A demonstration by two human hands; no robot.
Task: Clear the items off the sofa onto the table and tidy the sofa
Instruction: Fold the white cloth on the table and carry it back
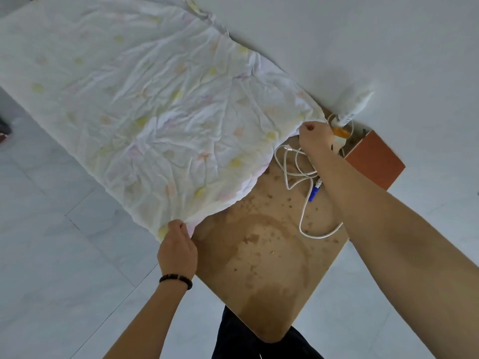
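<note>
**A:** What's nearest?

**B:** The near corner of the brown, stained counter (261,268), just above dark trousers; pale floor tiles lie on either side.

**A:** And the hands?

**B:** The left hand (177,251), a dark bead bracelet (176,279) on its wrist, grips the near corner of the white sheet (145,104), fingers curled round the cloth at the counter's left edge; the right hand (315,137), farther off, clutches the sheet's other corner in a closed fist over the counter's far end.

**A:** What's on the counter?

**B:** A white cable (298,174) lies in loose loops under the right forearm; a blue pen (315,191) lies right beside it; an orange-brown box (375,161) stands at the far right; a small orange thing (342,132) and a white packet (355,107) sit by the wall, too blurred to name.

**A:** Where's the sheet?

**B:** It's crumpled, with faint pastel spots; its near edge overlaps the counter, and the rest spreads away to the upper left, hiding whatever is beneath.
</note>
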